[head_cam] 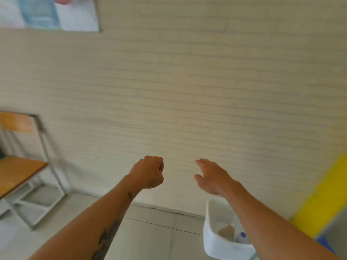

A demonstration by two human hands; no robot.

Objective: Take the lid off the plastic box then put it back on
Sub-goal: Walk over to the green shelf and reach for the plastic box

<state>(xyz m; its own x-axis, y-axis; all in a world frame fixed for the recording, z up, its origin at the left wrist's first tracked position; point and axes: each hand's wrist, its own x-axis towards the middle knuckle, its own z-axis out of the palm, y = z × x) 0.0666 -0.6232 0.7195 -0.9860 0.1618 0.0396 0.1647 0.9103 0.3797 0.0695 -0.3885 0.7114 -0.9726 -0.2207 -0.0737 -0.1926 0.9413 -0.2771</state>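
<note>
No plastic box or lid is in view; the camera faces a pale brick wall. My left hand [149,172] is held out in front of the wall, curled into a fist with nothing in it. My right hand [213,176] is stretched out beside it, palm down, fingers loosely apart and holding nothing. Both forearms reach in from the bottom of the frame. The picture is blurred by motion.
A white plastic bin [221,241] stands on the floor at lower right under my right forearm, with a bottle inside. A wooden chair with a metal frame [22,171] is at left. A poster [48,13] hangs at top left. A yellow stripe [323,199] marks the wall at right.
</note>
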